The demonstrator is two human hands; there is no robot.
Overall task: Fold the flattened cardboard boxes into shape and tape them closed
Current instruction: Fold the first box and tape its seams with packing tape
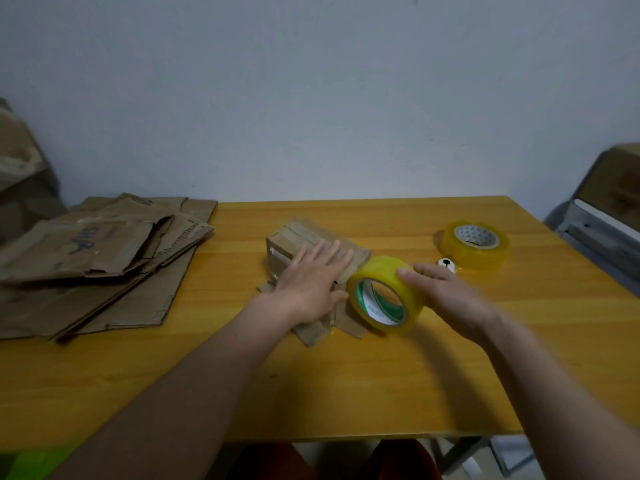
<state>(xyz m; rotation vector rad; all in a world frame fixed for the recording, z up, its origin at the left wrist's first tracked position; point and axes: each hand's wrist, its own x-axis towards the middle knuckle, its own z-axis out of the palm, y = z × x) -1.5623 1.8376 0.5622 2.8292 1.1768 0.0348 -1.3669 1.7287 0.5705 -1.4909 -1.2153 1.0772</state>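
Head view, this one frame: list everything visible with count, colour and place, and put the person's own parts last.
small cardboard box: one, brown, mid-table, partly folded, flaps spread on the table.
held tape roll: one, yellow, standing on edge just right of the box.
spare tape roll: one, yellow, lying flat, far right of the table.
small white object: one, just in front of the spare roll; too small to identify.
flattened cardboard stack: several sheets, brown, left end of the table.
table: one, orange-yellow wood.
wall: pale grey-blue, behind the table.
left hand: one, flat on the box, fingers straight.
right hand: one, blurred, fingers on the held roll.
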